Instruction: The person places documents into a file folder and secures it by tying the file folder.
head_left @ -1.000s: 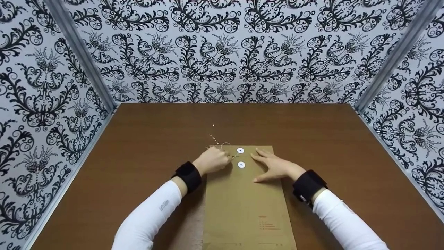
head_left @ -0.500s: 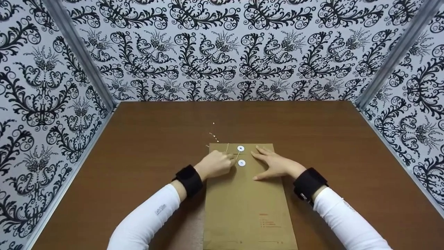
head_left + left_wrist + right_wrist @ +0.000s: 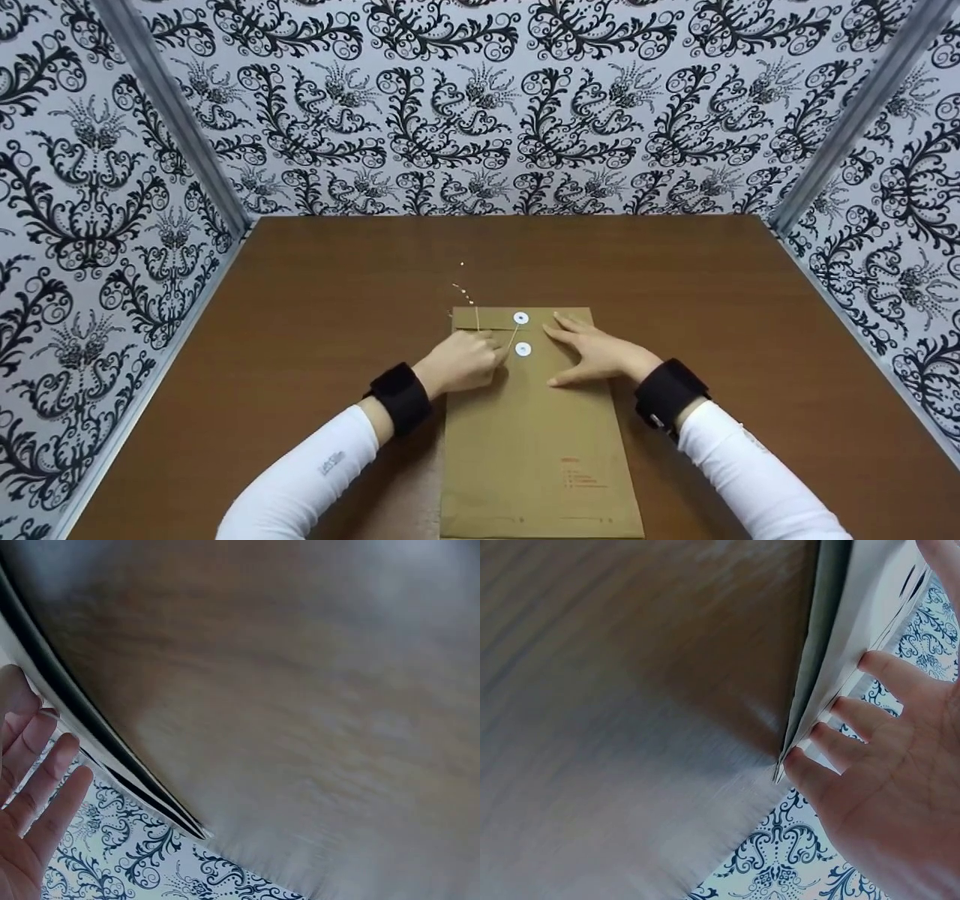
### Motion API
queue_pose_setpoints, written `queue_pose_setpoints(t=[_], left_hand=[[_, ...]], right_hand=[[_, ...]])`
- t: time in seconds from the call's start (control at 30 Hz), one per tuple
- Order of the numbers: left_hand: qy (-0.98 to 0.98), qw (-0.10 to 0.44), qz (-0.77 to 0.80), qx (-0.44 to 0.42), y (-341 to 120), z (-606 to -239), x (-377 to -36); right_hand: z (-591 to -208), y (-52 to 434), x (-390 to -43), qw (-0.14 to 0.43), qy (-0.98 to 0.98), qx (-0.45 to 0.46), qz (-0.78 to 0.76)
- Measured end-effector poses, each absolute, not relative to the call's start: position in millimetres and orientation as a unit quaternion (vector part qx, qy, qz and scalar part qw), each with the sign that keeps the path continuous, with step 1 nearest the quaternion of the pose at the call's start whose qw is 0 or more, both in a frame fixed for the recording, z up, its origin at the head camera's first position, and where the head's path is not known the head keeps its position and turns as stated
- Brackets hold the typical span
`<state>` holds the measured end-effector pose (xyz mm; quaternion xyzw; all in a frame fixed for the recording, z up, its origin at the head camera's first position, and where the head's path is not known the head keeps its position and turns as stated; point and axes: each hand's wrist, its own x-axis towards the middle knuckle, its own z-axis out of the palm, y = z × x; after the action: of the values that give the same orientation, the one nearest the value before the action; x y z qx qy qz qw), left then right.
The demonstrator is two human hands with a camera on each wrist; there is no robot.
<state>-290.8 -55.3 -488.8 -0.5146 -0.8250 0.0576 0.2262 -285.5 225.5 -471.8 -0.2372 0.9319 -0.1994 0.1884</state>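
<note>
A brown paper string-tie envelope [image 3: 540,435] lies flat, its flap end away from me. Two white button discs sit near that end, one on the flap [image 3: 491,318] and a lower disc [image 3: 523,349] on the body. My left hand [image 3: 461,361] pinches a thin pale string [image 3: 513,339] that runs from the upper disc past the lower one's left side. In the left wrist view, thumb and forefinger [image 3: 30,716] meet on the string while other fingers stay straighter. My right hand [image 3: 596,356] rests spread on the envelope's right side, fingertips [image 3: 799,757] against the paper.
The brown wooden table [image 3: 337,277] holds the envelope near its front. Small whitish specks [image 3: 463,292] show beyond the flap. Black-and-white patterned walls [image 3: 480,112] with grey corner posts [image 3: 176,120] enclose the back and sides.
My left hand has come down toward me from the envelope's top left edge, drawing the string with it, and more of the flap shows. The right hand stays in place.
</note>
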Motion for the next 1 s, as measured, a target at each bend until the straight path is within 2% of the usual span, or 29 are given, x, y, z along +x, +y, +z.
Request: queue_pose_setpoints(t=[0.2,0.67,1.0], left_hand=[[-0.82,0.224,0.071,-0.523,-57,-487,-280],[-0.781,0.277,0.141,-0.542,-52,-478,-252],[-0.816,0.219,0.1,-0.526,-40,-481,-233]], right_hand=[[-471,225,-286,0.186,0.933,-0.236,-0.198],[-468,225,-285,0.186,0.934,-0.231,-0.197],[-472,225,-285,0.183,0.931,-0.243,-0.203]])
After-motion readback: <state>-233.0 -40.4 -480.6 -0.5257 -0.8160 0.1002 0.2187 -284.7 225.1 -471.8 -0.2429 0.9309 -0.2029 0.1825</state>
